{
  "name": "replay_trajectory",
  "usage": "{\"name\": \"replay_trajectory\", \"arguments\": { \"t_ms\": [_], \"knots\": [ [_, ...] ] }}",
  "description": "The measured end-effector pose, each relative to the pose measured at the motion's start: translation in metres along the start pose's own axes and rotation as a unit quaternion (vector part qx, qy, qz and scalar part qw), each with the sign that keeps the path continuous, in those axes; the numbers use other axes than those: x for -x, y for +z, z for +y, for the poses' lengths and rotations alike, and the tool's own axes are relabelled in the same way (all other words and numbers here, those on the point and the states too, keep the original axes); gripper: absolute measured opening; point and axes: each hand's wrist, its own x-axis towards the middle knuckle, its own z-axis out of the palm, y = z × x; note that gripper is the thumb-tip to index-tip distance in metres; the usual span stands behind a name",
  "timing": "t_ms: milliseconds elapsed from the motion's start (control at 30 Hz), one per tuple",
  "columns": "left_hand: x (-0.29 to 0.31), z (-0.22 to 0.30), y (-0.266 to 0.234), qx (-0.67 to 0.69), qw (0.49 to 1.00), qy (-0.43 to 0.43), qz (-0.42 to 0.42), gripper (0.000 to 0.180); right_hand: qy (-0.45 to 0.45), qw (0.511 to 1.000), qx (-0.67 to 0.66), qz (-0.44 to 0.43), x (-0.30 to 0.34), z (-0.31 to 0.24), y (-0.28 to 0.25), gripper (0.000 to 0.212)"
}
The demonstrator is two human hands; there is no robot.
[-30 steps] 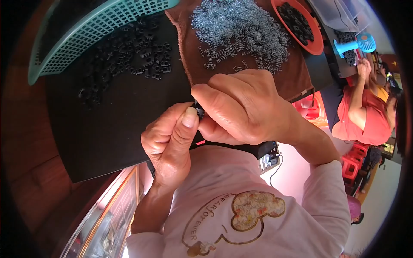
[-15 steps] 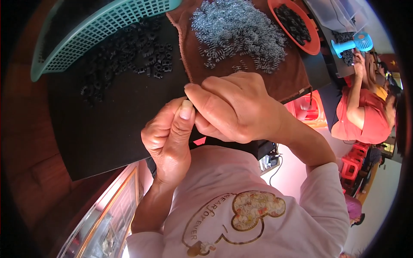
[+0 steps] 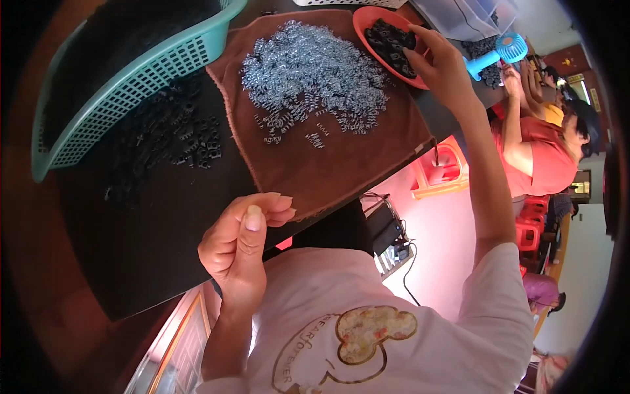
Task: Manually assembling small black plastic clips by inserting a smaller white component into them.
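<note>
My right hand (image 3: 446, 72) reaches over the red plate (image 3: 363, 16) at the far right, thumb and fingers apart above the small black plastic parts (image 3: 388, 44) in it. Whether a fingertip touches a part, I cannot tell. Lower, beyond my shirt front, my left hand (image 3: 239, 243) has its fingers curled, with the thumb laid against the index finger. Anything between them is hidden. A heap of small metal springs (image 3: 308, 79) lies on the brown cloth (image 3: 328, 171) between the hands, with a few loose springs (image 3: 315, 140) at its near edge.
At the left a teal basket (image 3: 131, 88) stands beside scattered black parts (image 3: 190, 144) on the dark table (image 3: 151, 256). A clear plastic bin (image 3: 453, 20) and a blue hand fan (image 3: 495, 58) are at the back right. A person in a red shirt (image 3: 548, 154) sits beyond, near red stools (image 3: 528, 230).
My hands were together, fingertips meeting. Now the right has moved away to the red plate and opened, while the left stays near my body. The view has shifted, showing more of the springs.
</note>
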Motion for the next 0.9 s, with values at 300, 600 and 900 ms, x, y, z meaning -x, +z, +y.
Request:
{"name": "replay_trajectory", "arguments": {
  "t_ms": [300,600,900],
  "knots": [
    [0.0,-0.001,-0.002,0.001,1.0,-0.001,0.001,0.027,0.069,0.989,-0.131,-0.004,-0.019,0.036,0.021,0.032],
    [-0.001,-0.002,-0.006,-0.005,1.0,-0.001,-0.003,0.024,-0.223,0.933,-0.27,-0.083,-0.02,-0.15,0.037,0.014],
    [0.001,0.005,-0.011,-0.041,0.999,-0.016,-0.028,0.032,-0.307,0.914,-0.22,-0.148,-0.044,-0.239,0.089,0.004]
  ]
}}
